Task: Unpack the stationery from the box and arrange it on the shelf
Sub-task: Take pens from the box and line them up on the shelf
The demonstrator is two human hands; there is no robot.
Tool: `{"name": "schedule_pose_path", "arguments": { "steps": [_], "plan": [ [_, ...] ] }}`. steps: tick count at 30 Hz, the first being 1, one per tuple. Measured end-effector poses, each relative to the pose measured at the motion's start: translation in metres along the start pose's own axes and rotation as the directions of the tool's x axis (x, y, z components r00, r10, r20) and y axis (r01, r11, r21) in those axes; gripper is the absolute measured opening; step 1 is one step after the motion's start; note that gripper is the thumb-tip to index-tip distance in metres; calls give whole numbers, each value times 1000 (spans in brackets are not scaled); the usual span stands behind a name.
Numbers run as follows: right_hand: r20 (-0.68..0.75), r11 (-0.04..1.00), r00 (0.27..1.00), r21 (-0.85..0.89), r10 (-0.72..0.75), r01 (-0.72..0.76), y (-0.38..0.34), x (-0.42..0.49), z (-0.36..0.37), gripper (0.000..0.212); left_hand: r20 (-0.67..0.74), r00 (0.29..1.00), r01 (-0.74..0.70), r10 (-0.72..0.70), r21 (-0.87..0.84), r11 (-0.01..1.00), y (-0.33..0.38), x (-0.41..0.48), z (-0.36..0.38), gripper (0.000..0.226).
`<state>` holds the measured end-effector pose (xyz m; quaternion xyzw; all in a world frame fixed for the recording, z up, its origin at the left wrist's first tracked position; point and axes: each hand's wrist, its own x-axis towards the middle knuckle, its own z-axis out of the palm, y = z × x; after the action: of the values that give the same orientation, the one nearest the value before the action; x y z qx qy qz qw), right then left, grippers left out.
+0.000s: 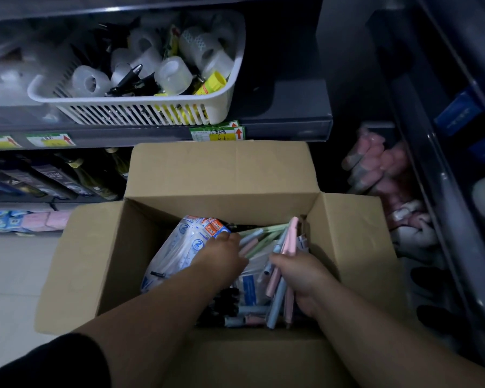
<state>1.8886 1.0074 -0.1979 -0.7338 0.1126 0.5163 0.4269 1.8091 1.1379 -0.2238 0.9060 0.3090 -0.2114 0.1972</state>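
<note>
Stationery sits loose in the open cardboard box [95, 261] on the floor [11, 275], below the shelf [291, 107].

- Right hand [300, 278]: fist curled round a bundle of pastel pens [280, 273], pink and blue, ends fanning out above and below.
- Left hand [221, 256]: down among green pens beside the plastic packets [179, 247]; fingers hidden, cannot tell if it grips.

Risks, as judged:
- Bundle is uneven. Outer pens could slide free on the lift and drop back into the box or onto the floor.
- White basket [140, 107] on the shelf looks crowded with tape rolls, so pens added there may roll off.
- Upright rear flap stands close under the shelf edge and could snag a wrist.

Room: dim shop aisle, dark shelving, price tags along the shelf edge, pale tiled floor.
</note>
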Motion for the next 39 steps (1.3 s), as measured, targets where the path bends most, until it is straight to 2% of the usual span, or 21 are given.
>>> {"name": "schedule_pose_path", "arguments": {
  "steps": [5,12,17,23,27,30,34,36,39],
  "plan": [
    [35,1000,999,30,1,-2,2,-1,-2,21,68,997,14,-25,152,988,1,-2,-5,50],
    [66,995,998,96,-11,5,-7,-17,-7,9,93,994,30,-49,195,980,2,-16,-16,48],
    [41,990,997,132,-58,53,-18,-43,-6,18,158,987,-23,6,107,994,-2,-34,-36,40],
    [-34,949,985,267,-166,169,-29,-91,13,12,132,971,-186,198,-100,977,-20,-61,-75,26],
    [-110,839,949,444,-297,314,-29,-133,32,9,10,953,-291,303,-255,922,-35,-87,-103,45],
    [-166,787,926,491,-338,375,-24,-172,39,15,-13,932,-347,363,-332,877,-36,-111,-121,32],
    [-290,756,901,493,-324,430,-8,-218,33,28,-102,859,-499,502,-393,773,-13,-144,-133,22],
    [-386,725,866,490,-316,483,8,-240,23,25,-153,808,-575,568,-415,705,4,-164,-132,20],
    [-496,667,825,521,-271,532,43,-276,7,20,-146,748,-625,647,-483,614,35,-198,-124,25]
  ]
}}
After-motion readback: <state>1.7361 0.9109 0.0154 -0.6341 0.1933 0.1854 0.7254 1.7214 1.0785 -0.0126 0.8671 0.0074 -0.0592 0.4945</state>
